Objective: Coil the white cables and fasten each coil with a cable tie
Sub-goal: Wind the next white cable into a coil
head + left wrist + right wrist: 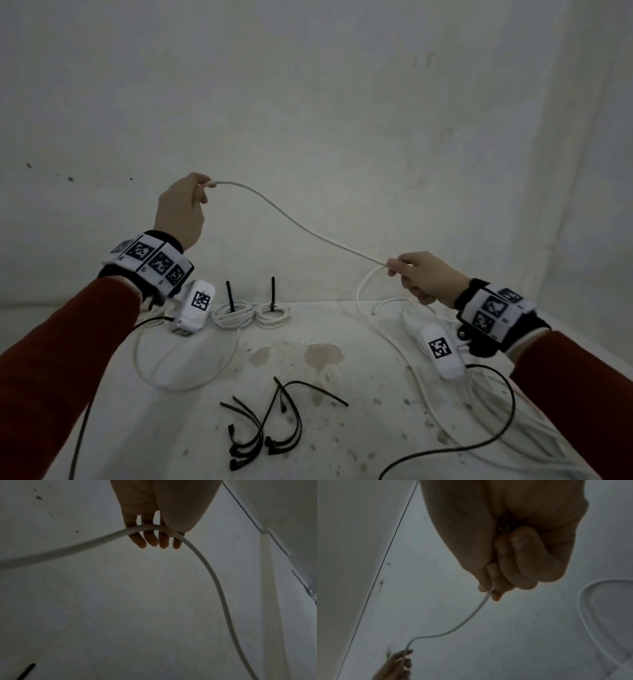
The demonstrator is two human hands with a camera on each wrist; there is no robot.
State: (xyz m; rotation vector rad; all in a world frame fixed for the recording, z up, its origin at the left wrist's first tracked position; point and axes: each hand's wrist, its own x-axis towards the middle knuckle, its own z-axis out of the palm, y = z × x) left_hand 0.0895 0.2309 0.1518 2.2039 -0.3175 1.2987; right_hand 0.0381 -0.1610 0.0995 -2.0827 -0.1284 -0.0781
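The white cable (301, 226) end is hidden inside the left hand (181, 209); its slack leaves the desk (359, 428) at the frame's lower right

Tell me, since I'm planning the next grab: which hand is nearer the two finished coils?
Left. The left hand is raised above and just left of the finished coils; the right hand is far off to their right.

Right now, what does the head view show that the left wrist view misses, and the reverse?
Only the head view shows the right hand pinching the thin white cable, two tied white coils and loose black plastic cable ties on the stained white table. Only the left wrist view shows the cable draped across the fingers from beneath. Both show the left hand holding that cable.
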